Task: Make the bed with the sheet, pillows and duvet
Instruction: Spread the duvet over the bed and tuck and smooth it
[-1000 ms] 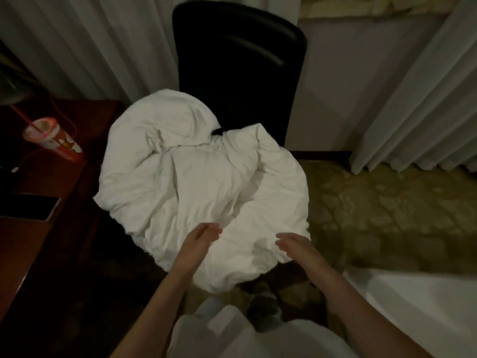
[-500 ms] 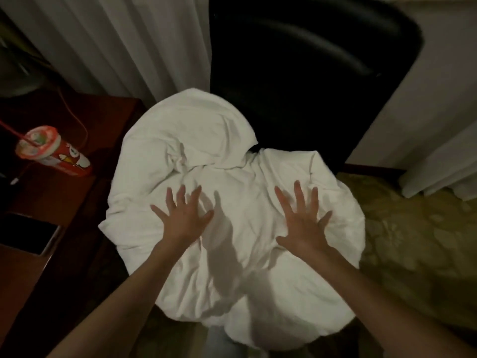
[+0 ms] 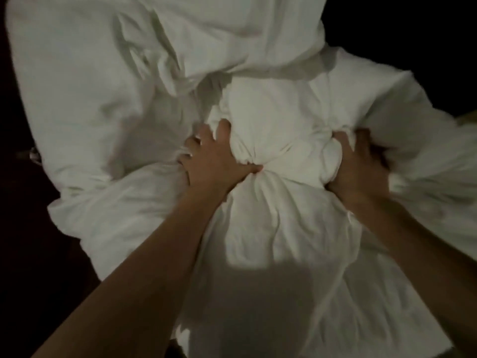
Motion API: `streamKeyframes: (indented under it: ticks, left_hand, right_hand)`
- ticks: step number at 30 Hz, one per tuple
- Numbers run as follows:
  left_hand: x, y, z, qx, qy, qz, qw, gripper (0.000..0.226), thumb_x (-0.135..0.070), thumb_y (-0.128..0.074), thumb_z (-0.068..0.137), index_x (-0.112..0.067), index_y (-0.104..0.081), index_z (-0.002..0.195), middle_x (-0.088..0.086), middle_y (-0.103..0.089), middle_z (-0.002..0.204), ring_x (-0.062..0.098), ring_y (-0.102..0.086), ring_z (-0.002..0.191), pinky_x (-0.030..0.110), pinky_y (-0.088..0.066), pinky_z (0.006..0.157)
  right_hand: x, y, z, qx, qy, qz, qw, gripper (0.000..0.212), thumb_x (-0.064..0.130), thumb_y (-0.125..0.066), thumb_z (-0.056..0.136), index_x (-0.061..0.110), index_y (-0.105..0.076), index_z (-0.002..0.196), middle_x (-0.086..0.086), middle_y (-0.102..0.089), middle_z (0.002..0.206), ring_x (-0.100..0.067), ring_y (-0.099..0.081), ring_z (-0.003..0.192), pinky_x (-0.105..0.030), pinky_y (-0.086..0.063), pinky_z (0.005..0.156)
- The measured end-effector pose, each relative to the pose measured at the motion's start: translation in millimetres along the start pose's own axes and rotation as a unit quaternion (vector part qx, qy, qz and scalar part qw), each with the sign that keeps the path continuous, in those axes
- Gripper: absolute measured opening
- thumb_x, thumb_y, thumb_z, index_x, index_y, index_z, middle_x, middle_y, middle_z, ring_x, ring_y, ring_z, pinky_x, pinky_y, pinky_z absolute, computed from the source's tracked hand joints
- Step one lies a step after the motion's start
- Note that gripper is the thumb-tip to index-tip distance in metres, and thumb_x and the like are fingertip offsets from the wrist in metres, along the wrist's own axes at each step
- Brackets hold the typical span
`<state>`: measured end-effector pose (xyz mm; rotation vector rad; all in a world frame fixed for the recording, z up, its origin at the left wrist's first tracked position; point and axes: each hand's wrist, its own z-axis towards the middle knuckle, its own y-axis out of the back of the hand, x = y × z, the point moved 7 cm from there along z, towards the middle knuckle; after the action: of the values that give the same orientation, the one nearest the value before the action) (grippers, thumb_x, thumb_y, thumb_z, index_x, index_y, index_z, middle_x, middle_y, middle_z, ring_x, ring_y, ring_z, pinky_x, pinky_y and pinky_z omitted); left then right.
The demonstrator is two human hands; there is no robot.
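A crumpled white duvet point(image 3: 108, 104) fills almost the whole head view, bunched in a heap. My left hand point(image 3: 214, 161) digs into its middle, fingers closed around a thick fold of the fabric. To the right, my right hand point(image 3: 358, 164) grips another bunched fold, fingers buried in the cloth. A bulge of fabric is squeezed between the two hands. Both bare forearms reach in from the bottom of the frame. The sheet and pillows are not in sight.
The black chair point(image 3: 413, 34) under the heap shows only as a dark area at the upper right. The left edge and lower left are dark. A small shiny object point(image 3: 33, 153) shows at the left, beside the duvet.
My hands were spread flat over the duvet; now both have closed on bunches of it. The camera has come much closer, so the desk, cup and curtains are out of frame.
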<state>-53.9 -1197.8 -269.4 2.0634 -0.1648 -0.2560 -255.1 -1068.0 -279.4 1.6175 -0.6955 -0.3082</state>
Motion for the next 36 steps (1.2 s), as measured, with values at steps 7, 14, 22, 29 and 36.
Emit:
streamKeyframes:
  ticks: [7,14,22,29,36]
  left_hand:
    - [-2,30,-12,-0.084,-0.077,-0.073,0.991,0.07,-0.053,-0.066,0.077,-0.019,-0.047,0.136,0.018,-0.067,0.106,0.04,-0.063,0.098,0.043,-0.049,0.08]
    - [-21,70,-38,-0.09,-0.131,-0.101,0.982,0.017,-0.022,-0.065,0.08,-0.015,-0.06,0.095,0.013,-0.066,0.074,0.037,-0.063,0.07,0.036,-0.044,0.061]
    - [-33,84,-22,-0.206,-0.263,-0.034,0.942,0.025,-0.03,-0.042,0.071,-0.01,-0.055,0.062,0.0,-0.046,0.037,0.022,-0.045,0.026,0.018,-0.027,0.037]
    - [-14,63,-29,0.009,-0.144,-0.228,0.963,0.08,-0.07,-0.016,0.072,-0.023,-0.038,0.133,-0.008,-0.059,0.112,0.015,-0.061,0.1,0.027,-0.045,0.077]
    - [-33,40,-35,0.08,-0.06,-0.197,0.975,0.151,-0.095,-0.035,0.032,-0.009,0.005,0.15,0.007,-0.006,0.158,0.019,-0.008,0.145,0.028,-0.012,0.115]
  right_hand:
    - [-2,16,-19,0.085,-0.038,0.056,0.994,0.055,0.043,-0.068,0.077,0.029,-0.035,0.119,-0.008,-0.059,0.115,-0.038,-0.06,0.099,-0.043,-0.049,0.083]
    - [63,138,-21,-0.035,0.158,0.062,0.985,0.077,0.013,-0.084,0.042,0.02,-0.044,0.107,-0.011,-0.064,0.096,-0.032,-0.066,0.062,-0.033,-0.049,0.052]
    - [130,160,42,-0.135,0.315,-0.09,0.935,0.099,0.028,-0.072,0.061,0.033,-0.026,0.148,-0.008,-0.033,0.148,-0.036,-0.045,0.101,-0.046,-0.037,0.085]
    - [175,110,113,-0.069,0.371,-0.27,0.886,0.106,0.071,-0.057,0.071,0.041,0.008,0.15,-0.007,0.012,0.16,-0.044,0.004,0.144,-0.076,-0.014,0.102]
    - [164,49,116,0.18,0.31,-0.155,0.921,0.069,0.034,-0.069,0.075,0.026,-0.036,0.135,-0.004,-0.03,0.141,-0.03,-0.036,0.122,-0.046,-0.036,0.096]
